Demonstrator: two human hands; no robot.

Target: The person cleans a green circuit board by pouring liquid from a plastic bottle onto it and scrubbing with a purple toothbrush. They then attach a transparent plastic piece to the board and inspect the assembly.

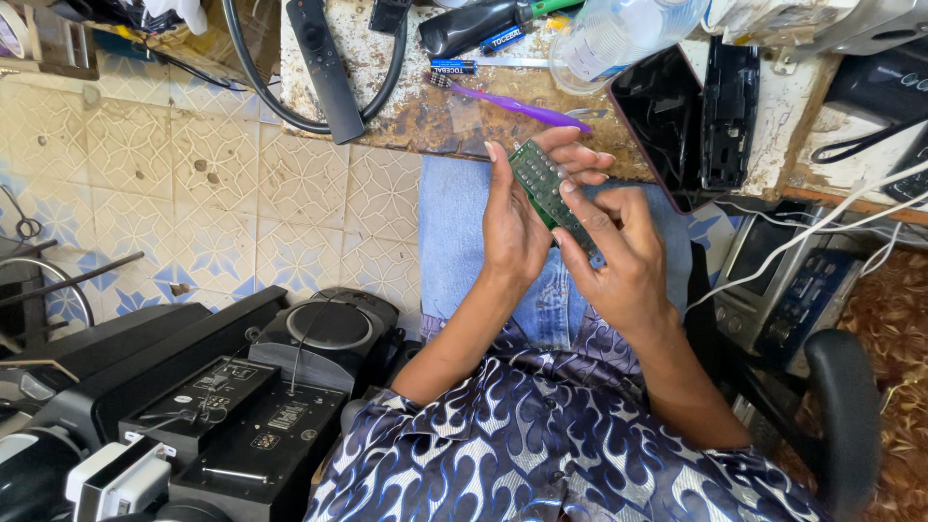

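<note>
Two hands over the lap: left hand [510,227] and right hand [619,253] both closed round a green circuit board [547,188], tilted face-up, seemingly for inspection. Behind, on the worn bench [425,121]: purple toothbrush [517,104], black remote [327,68], clear plastic bottle [619,34], contents unclear. Speaker [329,329] at left.

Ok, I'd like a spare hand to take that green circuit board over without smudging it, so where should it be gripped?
Probably by its two long edges near the upper end. The green circuit board is a narrow strip tilted up toward the bench, and its lower half is covered by the right hand, with the left hand behind it. Come from above, the bench side, where that end is most exposed.
</note>
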